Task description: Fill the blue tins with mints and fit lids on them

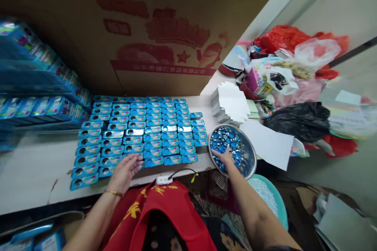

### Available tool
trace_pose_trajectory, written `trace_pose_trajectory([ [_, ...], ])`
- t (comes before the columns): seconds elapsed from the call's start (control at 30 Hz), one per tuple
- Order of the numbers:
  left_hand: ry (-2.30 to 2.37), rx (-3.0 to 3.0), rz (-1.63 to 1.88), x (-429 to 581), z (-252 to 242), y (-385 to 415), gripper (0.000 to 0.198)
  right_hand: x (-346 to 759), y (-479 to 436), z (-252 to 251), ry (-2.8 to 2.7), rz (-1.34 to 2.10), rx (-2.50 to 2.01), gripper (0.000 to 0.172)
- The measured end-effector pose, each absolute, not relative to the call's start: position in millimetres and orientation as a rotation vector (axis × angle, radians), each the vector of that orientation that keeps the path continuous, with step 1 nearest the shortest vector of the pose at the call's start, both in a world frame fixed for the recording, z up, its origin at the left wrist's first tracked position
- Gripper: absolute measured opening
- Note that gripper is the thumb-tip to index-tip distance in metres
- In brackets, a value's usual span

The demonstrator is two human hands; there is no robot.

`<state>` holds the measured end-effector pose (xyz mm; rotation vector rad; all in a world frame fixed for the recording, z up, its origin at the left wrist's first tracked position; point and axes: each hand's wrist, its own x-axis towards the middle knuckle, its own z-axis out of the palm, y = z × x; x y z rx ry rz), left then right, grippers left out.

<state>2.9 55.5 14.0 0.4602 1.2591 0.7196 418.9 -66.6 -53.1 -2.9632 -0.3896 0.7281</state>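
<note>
Rows of small blue boxes (153,137) stand on end on the table. In the left columns their tops show dark round openings; towards the right, blue discs sit in those spots. My left hand (125,170) rests at the front edge of the rows, fingers loosely bent over a box, with nothing visible in them. At the right, a metal bowl (251,151) contains many shiny blue and silver round caps (235,143). My right hand (225,157) reaches into that bowl, thumb and fingers apart among the caps; some fingertips are hidden.
A large cardboard carton (165,47) rises behind the boxes. Stacked blue packages (38,74) stand at the left. White card pieces (231,102), a paper sheet (269,143) and plastic bags (297,121) lie at the right. Below the bowl is a green basin (278,200).
</note>
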Motion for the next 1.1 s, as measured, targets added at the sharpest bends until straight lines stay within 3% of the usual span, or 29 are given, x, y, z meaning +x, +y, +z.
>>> trace_pose_trajectory([
  [0.13,1.243,0.478,0.671,45,22,44,0.02,402,-53,-77,-0.5,0.723,-2.84,0.078],
  [0.37,1.191,0.535,0.581,80,28,34,0.023,421,-69,-70,-0.52,0.745,-2.461,0.032],
  [0.57,1.093,0.451,0.536,107,30,32,0.019,439,-83,-46,-0.327,0.829,-2.115,0.045],
  [0.67,0.929,0.303,0.455,133,33,27,0.021,414,-64,-18,-0.419,0.898,-1.927,0.042],
  [0.83,0.664,0.062,0.393,161,30,29,0.036,304,-11,26,-1.278,0.796,-1.609,0.017],
  [0.97,0.658,-0.039,0.6,135,21,42,0.034,223,13,36,-1.986,0.587,-1.513,0.02],
  [1.1,0.741,-0.146,0.742,88,14,53,0.029,190,27,33,-2.149,0.576,-1.396,0.026],
])
